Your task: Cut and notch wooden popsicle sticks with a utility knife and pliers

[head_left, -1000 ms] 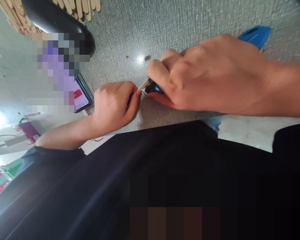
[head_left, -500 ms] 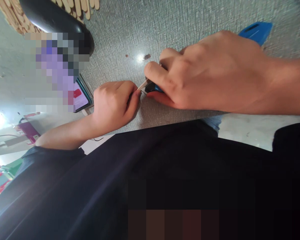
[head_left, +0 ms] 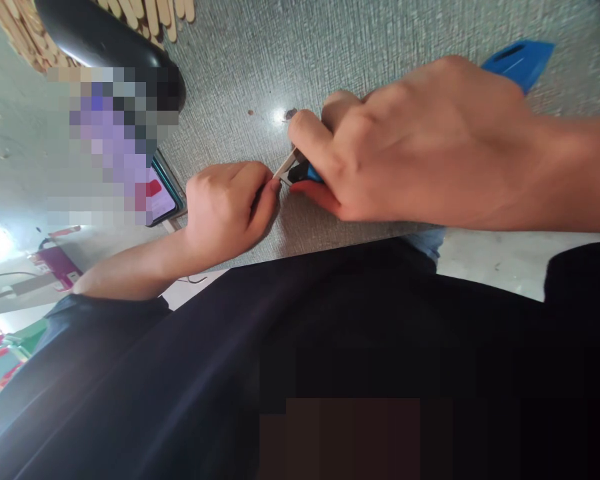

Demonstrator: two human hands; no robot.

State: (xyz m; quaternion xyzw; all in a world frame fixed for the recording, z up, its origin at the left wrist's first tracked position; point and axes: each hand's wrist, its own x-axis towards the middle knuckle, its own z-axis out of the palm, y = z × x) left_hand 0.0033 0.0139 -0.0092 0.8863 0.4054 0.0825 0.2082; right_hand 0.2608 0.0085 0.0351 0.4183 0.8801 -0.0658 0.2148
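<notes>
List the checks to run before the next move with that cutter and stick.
1. Right hand closed round cutter: ok.
2. Left hand pinching stick: ok, though the pinch is mostly hidden.
3. Cutter tip against stick: ok, they meet.
4. Left fingertips away from cutter tip: not ok, right beside it.
5. Blade length exposed: cannot tell.
6. Phone apart from cutter: ok, beyond the left hand.

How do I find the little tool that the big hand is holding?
Start at the grey textured table. Near its front edge two hands meet, and the tool pokes out from under the fingers of the right hand. It is blue and black, unlike the pale wooden stick that the left hand pinches beside it.
</notes>
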